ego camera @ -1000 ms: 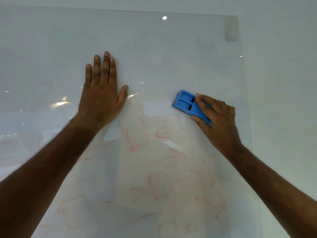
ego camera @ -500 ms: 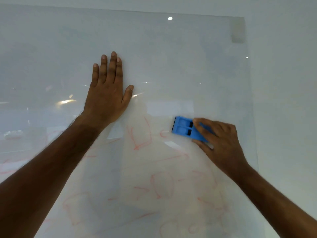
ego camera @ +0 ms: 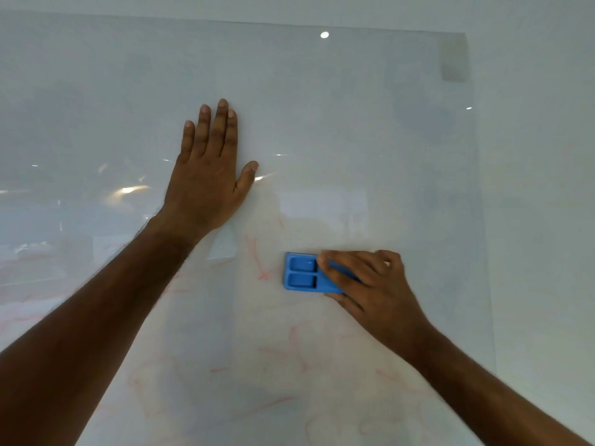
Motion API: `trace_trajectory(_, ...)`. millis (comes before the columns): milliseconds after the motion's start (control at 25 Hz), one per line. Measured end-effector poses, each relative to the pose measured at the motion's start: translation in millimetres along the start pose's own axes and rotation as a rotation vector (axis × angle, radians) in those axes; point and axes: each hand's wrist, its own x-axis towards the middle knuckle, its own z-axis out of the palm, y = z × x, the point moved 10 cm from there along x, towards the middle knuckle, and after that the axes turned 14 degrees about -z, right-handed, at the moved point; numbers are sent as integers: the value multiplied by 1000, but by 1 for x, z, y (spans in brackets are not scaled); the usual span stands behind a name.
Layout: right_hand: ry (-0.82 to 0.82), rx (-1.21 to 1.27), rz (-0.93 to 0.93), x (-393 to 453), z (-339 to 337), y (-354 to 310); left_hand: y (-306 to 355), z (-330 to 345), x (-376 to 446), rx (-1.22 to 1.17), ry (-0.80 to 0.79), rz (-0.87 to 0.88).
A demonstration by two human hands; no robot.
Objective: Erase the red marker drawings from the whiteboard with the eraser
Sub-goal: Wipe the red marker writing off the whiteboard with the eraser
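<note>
Your right hand pinches the blue eraser mid-frame, left hand spread flat on the whiteboard; faint red drawings remain lower down, upper area clean.

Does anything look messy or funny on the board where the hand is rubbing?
Yes. The shiny whiteboard is clean up top, but its lower part is cloudy pink, with faint red marker scribbles half rubbed out. The right hand holds the blue plastic eraser flat there; the left hand just presses the board.
</note>
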Motion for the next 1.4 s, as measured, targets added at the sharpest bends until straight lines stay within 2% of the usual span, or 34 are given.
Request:
trace_trajectory(160,-24,-18,91,-12,-1,36,0,-2,-1,-7,22,7)
trace_trajectory(320,79,49,276,47,2,51,0,-4,-3,0,21,15)
trace_trajectory(480,11,46,179,90,15,4,-7,-5,-5,-7,-41,70)
trace_trajectory(640,-5,-8,21,54,8,-30,-50,-17,-14,-13,-25,41)
trace_trajectory(760,-31,-23,-33,20,5,-16,-89,-25,-24,0,-48,10)
trace_trajectory(920,5,-9,131,30,1,33,-103,-26,-29,0,-54,-28)
trace_trajectory(1040,73,55,223,74,5,30,-101,-24,-30,-1,-42,-32)
trace_trajectory(1200,34,80,125,98,20,-23,-105,-27,-31,-10,-43,-7)
trace_trajectory(1400,18,19,-110,45,12,-59,-115,-30,-38,-6,-40,8)
